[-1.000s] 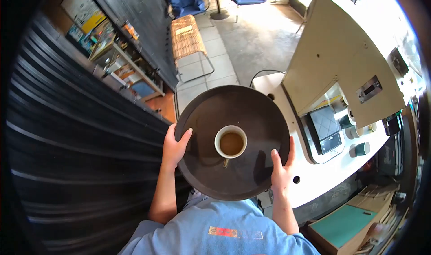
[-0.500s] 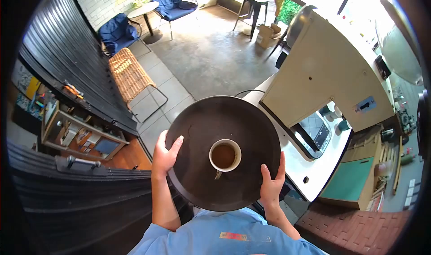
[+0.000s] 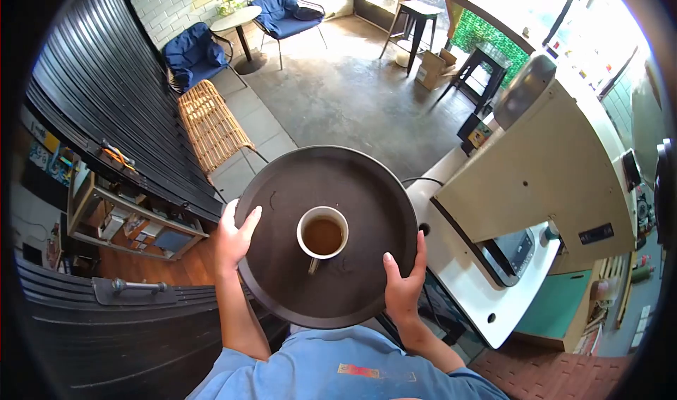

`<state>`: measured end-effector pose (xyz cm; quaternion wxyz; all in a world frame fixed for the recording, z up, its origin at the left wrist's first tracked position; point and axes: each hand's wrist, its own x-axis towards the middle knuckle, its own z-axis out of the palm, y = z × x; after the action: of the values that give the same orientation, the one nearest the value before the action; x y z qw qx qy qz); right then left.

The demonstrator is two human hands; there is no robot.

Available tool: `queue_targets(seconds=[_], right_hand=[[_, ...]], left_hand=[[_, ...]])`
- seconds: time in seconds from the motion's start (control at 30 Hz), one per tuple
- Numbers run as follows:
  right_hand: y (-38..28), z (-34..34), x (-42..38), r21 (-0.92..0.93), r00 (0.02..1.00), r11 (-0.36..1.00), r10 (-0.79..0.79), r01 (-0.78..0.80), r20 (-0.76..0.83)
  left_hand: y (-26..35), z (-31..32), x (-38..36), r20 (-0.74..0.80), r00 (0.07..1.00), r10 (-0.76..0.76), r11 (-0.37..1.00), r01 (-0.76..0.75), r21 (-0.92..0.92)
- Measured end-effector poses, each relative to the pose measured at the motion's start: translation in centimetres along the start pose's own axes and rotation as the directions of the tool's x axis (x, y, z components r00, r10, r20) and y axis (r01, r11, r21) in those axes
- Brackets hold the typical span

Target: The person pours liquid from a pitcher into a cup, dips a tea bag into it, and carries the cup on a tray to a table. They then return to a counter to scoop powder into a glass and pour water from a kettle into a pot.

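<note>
A round dark brown serving tray (image 3: 367,188) is held in front of my chest. My left hand (image 3: 234,239) grips its left rim, thumb on top and the other fingers partly hidden beneath. On the right rim, my right hand (image 3: 406,281) has its thumb over the upper face, with most fingers out of sight underneath. Near the middle of the tray stands a white cup (image 3: 343,220), upright, its handle pointing toward me. Brown liquid (image 3: 323,236) fills part of the cup.
Right of the tray is a white counter (image 3: 451,259) with a large cream machine (image 3: 522,181) and a scale-like device (image 3: 518,255). A rattan bench (image 3: 215,125) and black corrugated wall (image 3: 92,69) are on the left. Blue-cushioned chairs (image 3: 285,19), a black stool (image 3: 479,79) and a cardboard box (image 3: 431,70) stand ahead.
The tray, cup and both my hands have shifted left in view. The view has turned, so the counter machine sits farther right and another stool shows. Both hands keep their hold.
</note>
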<state>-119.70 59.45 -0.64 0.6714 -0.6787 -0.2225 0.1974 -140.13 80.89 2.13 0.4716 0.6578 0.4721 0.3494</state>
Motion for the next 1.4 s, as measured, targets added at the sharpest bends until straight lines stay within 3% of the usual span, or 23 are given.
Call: queue_targets(seconds=[0.07,0.17,0.3,0.4,0.47,0.53,0.57,0.7,0.77,0.93,1.03,1.13,1.17,1.27,1.33,1.4], right_hand=[[-0.1,1.5,1.4,-0.018,1.0,1.0,0.012,-0.012,0.012],[-0.4,4.3,4.1,0.194,0.999,0.98,0.044,-0.045,0.009],[0.4,8.7,7.7,0.226,1.0,0.974,-0.011,0.014,-0.018],[-0.4,12.9,10.6,0.324,0.996,0.945,0.062,-0.04,-0.058],[0.4,15.3,12.5,0.294,0.991,0.955,0.07,-0.033,-0.115],[0.2,17.8,14.1,0.325,0.985,0.943,0.116,-0.069,-0.126],[-0.2,19.1,15.0,0.316,0.985,0.946,0.119,-0.076,-0.122],[-0.8,22.8,18.6,0.303,0.982,0.949,0.137,-0.091,-0.134],[-0.9,24.2,20.2,0.293,0.978,0.95,0.156,-0.109,-0.141],[-0.6,26.7,24.5,0.411,0.974,0.899,0.206,-0.15,-0.097],[0.1,27.8,27.8,0.32,0.982,0.939,0.162,-0.125,-0.092],[0.6,29.8,31.7,0.381,0.98,0.909,0.196,-0.17,-0.031],[0.5,30.7,33.3,0.325,0.982,0.931,0.185,-0.165,-0.033],[1.1,33.0,38.4,0.302,0.983,0.935,0.174,-0.183,0.056],[1.4,34.9,42.6,0.323,0.978,0.926,0.159,-0.196,0.138],[1.0,36.9,46.4,0.284,0.963,0.935,0.149,-0.211,0.224]], left_hand=[[-0.9,-0.6,1.8,-0.044,0.999,-0.006,1.0,0.007,0.016],[-3.3,-1.7,6.1,-0.09,0.996,-0.01,1.0,0.012,0.028],[-2.4,-2.2,11.2,-0.056,0.998,-0.018,0.997,0.022,0.076],[-4.1,-3.2,16.9,0.032,0.999,0.016,1.0,-0.017,0.019],[-3.5,-4.1,19.3,-0.01,1.0,-0.023,0.994,0.024,0.102],[-2.4,-5.4,22.6,0.165,0.983,-0.078,0.987,0.099,-0.123],[-5.9,-5.7,24.8,0.112,0.992,-0.065,0.994,0.074,-0.079],[-5.7,-6.7,29.5,0.075,0.996,-0.047,0.993,0.055,-0.101],[-5.0,-7.3,31.5,0.249,0.966,-0.065,0.956,0.132,-0.262],[-7.0,-6.6,35.9,0.198,0.975,-0.102,0.952,0.154,-0.264],[-8.5,-5.5,38.2,0.197,0.942,-0.27,0.885,0.324,-0.334],[-7.8,-4.1,40.4,0.075,0.956,-0.283,0.845,0.286,-0.453],[-7.4,-4.3,41.4,0.125,0.938,-0.323,0.833,0.344,-0.433],[-8.5,-4.1,44.8,0.117,0.94,-0.322,0.794,0.335,-0.507],[-7.8,-4.2,46.7,0.054,0.932,-0.358,0.789,0.333,-0.517],[-5.9,-4.6,48.3,0.197,0.885,-0.422,0.567,0.427,-0.705]])
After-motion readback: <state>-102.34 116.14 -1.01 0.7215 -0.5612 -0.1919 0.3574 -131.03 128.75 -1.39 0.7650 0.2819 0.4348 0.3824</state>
